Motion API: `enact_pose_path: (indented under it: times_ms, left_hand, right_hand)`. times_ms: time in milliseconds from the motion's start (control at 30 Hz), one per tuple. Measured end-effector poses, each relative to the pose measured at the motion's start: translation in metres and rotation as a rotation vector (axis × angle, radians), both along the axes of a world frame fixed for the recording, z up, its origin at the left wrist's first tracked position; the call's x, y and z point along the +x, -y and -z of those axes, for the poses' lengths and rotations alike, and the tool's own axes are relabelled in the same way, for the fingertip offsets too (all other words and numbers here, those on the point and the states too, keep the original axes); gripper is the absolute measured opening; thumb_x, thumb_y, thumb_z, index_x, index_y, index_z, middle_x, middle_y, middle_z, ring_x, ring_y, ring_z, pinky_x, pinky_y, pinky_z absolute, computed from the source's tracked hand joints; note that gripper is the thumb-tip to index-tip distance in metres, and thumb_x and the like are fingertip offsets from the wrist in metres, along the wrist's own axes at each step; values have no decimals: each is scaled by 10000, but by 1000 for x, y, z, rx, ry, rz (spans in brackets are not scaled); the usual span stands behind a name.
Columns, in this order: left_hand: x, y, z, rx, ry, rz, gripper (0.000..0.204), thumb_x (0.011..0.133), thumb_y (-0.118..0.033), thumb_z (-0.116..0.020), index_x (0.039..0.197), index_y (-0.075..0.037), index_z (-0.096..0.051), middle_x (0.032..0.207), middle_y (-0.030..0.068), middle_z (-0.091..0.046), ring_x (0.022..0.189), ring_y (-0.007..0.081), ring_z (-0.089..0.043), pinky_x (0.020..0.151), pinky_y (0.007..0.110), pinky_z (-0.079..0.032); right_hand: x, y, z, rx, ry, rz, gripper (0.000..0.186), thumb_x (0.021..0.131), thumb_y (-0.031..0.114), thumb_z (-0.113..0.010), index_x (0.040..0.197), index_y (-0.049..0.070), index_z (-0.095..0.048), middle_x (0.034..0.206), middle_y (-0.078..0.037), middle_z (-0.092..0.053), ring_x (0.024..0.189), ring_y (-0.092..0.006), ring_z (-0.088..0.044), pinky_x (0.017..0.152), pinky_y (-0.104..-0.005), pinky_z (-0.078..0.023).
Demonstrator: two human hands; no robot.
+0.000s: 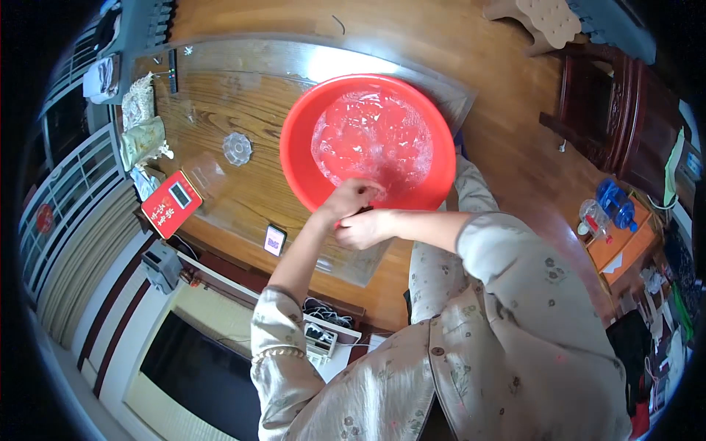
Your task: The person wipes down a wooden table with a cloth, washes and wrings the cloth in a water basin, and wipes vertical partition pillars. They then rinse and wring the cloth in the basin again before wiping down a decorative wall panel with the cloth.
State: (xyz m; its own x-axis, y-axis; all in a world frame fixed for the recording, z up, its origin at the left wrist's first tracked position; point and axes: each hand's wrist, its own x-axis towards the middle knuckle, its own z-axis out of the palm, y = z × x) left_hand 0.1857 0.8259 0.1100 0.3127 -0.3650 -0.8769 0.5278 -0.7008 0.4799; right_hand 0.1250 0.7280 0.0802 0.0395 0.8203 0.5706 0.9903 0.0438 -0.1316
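A large round red basin (296, 140) holds water with suds and rippling highlights. Over its near rim, my left hand (348, 198) has its fingers curled together, and a blurred, wet-looking patch shows beside the fingertips. Just below, my right hand (365, 228) is closed near the left wrist, outside the rim. A small bit of red shows by its fingers. Whatever either hand grips is too small or hidden to name. The water near my hands is blurred, as if splashing.
The basin stands on a wooden table with a clear cover (257, 81). Left of it are a clear glass dish (237, 148), a phone (275, 239), a red scale-like device (171, 203), cloth bags (143, 136) and a remote (173, 71). A dark wooden chair (599, 110) stands right.
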Motion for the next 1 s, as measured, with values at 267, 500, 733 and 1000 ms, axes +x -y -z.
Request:
enact_pose_path:
  times_ms: [267, 500, 733, 1000]
  left_hand:
    - [-1, 8, -95, -241, 155, -782, 453, 912, -175, -505, 1322, -46, -363, 1123, 125, -538, 1004, 216, -548, 858, 343, -488]
    - [-58, -58, 33, -231, 21, -1335, 325, 901, -211, -488, 1187, -57, -489, 1138, 102, -553, 1014, 230, -551, 878, 420, -460]
    - [-111, 30, -84, -392, 111, -1040, 379, 820, -153, -548, 1186, -100, -466, 1131, 88, -539, 1065, 229, -521, 881, 418, -461]
    - [-159, 176, -232, -656, -299, -426, 703, 684, -57, -491, 1359, -156, -320, 1276, 133, -456, 1108, 260, -509, 894, 406, -476]
  right_hand:
    - [32, 80, -80, 384, -956, 649, 149, 631, 121, -676, 706, 108, -548, 1019, -3, -535, 968, -214, -502, 775, -365, -448]
    - [23, 9, -6, 368, -1492, 954, 82, 742, 73, -593, 715, 47, -519, 828, -120, -540, 808, -280, -519, 694, -406, -421]
    - [-61, 131, -116, 394, -1593, 658, 294, 734, 195, -703, 927, 53, -532, 981, -117, -532, 945, -262, -535, 812, -356, -439]
    - [-220, 261, -277, 140, -1244, 1132, 634, 703, 256, -724, 1264, 151, -448, 1175, -118, -483, 1068, -317, -508, 867, -408, -445]
